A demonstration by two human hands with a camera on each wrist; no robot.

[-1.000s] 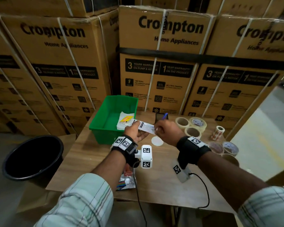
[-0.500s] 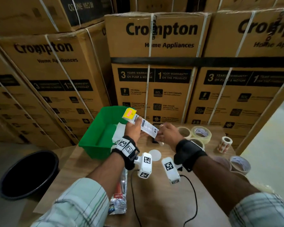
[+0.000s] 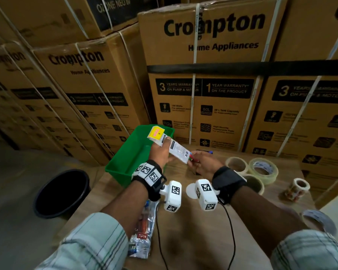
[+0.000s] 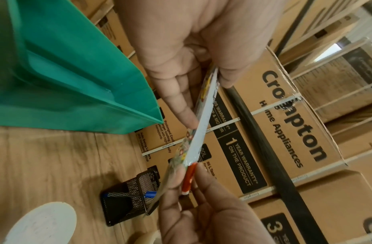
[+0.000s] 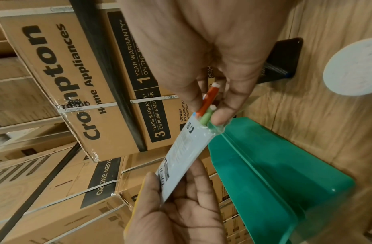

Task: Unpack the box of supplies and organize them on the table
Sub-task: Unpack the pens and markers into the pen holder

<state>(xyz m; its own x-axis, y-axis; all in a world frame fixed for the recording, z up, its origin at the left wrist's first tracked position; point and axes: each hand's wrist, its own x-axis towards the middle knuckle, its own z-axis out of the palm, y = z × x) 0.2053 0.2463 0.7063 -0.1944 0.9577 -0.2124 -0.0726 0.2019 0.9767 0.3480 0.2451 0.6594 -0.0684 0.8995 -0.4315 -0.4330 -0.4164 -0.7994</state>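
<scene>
My left hand (image 3: pixel 161 152) grips a long white pen packet (image 3: pixel 170 146) with a yellow header card, held tilted above the table beside the green bin (image 3: pixel 125 158). My right hand (image 3: pixel 198 162) pinches the coloured pens (image 5: pixel 208 105) that stick out of the packet's open lower end: an orange one and a green one show. In the left wrist view the packet (image 4: pixel 199 128) is edge-on, with the orange pen (image 4: pixel 189 178) between my right fingers. A black mesh pen holder (image 4: pixel 128 193) with a blue pen stands on the table behind my hands.
Tape rolls (image 3: pixel 261 170) and a sticker roll (image 3: pixel 299 189) lie at the right of the wooden table (image 3: pixel 193 240). A clear packet (image 3: pixel 142 230) lies by my left forearm, and a white disc (image 3: pixel 190 190) beneath the wrists. A black bucket (image 3: pixel 61 193) stands on the floor at left. Stacked cartons (image 3: pixel 203 75) wall the back.
The packet has come up out of the green bin and tilted, its yellow end raised. My right hand has shifted to the lower end, and pens now show there.
</scene>
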